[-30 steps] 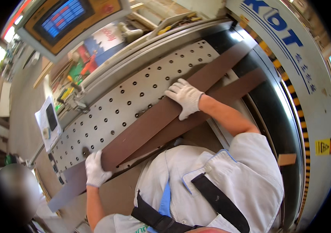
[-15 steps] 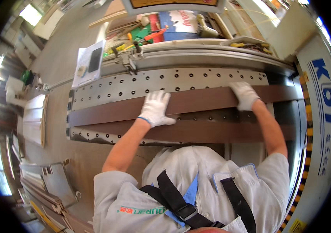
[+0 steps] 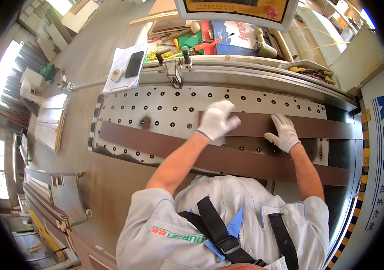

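Two long brown boards lie on a metal table [image 3: 129, 102] dotted with round black studs. On the far board [image 3: 322, 127], my gloved right hand [image 3: 285, 134] rests with fingers spread, thumb over its near edge. My gloved left hand [image 3: 218, 120] is over the left end of that same board, thumb apart from the fingers; whether it touches the board I cannot tell. The near board [image 3: 192, 152] slants across the table close to my body, under my left forearm. Both boards' right ends reach the dark surface at the table's right.
Behind the table runs a metal rail with a clamp [image 3: 172, 72]. A clipboard [image 3: 111, 84] with a phone [image 3: 134, 64] lies at the far left. Tools and a heat-gun-like tool [image 3: 264, 43] fill a tray beyond. A control panel [image 3: 237, 8] hangs above; a machine side [image 3: 376, 180] stands right.
The far board has slid to the right, and its left end is now by my left hand. My left hand has moved right along it. The view has also shifted.
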Available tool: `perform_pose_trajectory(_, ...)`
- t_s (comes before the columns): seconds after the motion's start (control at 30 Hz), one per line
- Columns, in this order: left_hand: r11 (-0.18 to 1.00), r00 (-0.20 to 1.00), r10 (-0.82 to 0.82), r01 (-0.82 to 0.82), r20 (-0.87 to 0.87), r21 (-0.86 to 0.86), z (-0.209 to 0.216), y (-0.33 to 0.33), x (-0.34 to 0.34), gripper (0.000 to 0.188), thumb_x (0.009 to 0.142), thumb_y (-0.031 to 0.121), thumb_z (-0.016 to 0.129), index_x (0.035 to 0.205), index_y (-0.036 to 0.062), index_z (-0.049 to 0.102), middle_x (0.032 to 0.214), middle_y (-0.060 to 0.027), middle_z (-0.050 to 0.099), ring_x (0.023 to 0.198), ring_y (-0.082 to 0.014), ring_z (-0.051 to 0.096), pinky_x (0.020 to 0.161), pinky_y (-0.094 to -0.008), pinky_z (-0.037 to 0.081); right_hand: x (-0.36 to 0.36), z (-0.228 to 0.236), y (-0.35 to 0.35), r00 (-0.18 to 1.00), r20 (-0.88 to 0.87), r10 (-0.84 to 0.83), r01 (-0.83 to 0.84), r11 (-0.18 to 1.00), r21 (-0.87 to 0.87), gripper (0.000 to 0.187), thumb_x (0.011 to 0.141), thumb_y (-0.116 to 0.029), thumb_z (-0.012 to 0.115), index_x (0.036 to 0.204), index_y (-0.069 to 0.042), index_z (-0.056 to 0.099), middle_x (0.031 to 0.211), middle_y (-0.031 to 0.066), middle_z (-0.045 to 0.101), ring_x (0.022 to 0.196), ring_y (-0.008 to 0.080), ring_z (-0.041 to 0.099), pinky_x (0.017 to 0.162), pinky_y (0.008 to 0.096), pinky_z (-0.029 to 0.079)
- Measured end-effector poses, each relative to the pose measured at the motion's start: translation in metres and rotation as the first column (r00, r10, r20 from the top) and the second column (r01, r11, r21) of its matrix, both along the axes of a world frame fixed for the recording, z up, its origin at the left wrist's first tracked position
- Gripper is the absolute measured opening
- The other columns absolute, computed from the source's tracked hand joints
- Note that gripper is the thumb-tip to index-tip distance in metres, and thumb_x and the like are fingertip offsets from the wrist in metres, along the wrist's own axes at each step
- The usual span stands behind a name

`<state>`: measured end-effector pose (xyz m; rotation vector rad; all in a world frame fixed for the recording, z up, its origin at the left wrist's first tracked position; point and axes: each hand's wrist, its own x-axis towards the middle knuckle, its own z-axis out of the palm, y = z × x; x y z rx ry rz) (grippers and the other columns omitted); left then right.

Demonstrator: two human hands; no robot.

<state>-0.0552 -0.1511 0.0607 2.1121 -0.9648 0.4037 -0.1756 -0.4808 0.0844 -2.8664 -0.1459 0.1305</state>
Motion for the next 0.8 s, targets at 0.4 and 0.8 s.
perform_pose_trajectory(0.4, 0.798, 0.811, 0.563, -0.482, -0.159, 0.363, 0.078, 0.169, 0.274, 0.069, 0.092, 0.059, 0.07, 0.139, 0.0079, 0.074, 0.137, -0.0281, 0.072, 0.124, -0.0447, 0.069, 0.11, -0.0453, 0.053, -0.015, -0.07, -0.037, 0.762, 0.259, -0.594, 0.642, 0.744, -0.184, 0.089, 0.102, -0.065, 0.061, 0.163, -0.002, 0.046, 0.172, 0.0212, 0.04, 0.161, 0.0433, 0.032, 0.133, 0.0593, 0.018)
perform_pose_trajectory(0.8, 0.682, 0.883, 0.305, -0.464, -0.357, -0.565, 0.04, 0.19, 0.274, 0.029, 0.101, 0.021, 0.069, 0.116, -0.0018, 0.079, 0.113, -0.0095, 0.076, 0.097, -0.0177, 0.072, 0.089, -0.034, 0.056, -0.014, -0.075, -0.037, 0.747, 0.332, -0.575, 0.635, 0.765, -0.104, 0.086, 0.1, -0.063, 0.063, 0.158, -0.001, 0.053, 0.17, 0.0215, 0.044, 0.159, 0.0443, 0.035, 0.132, 0.0582, 0.02)
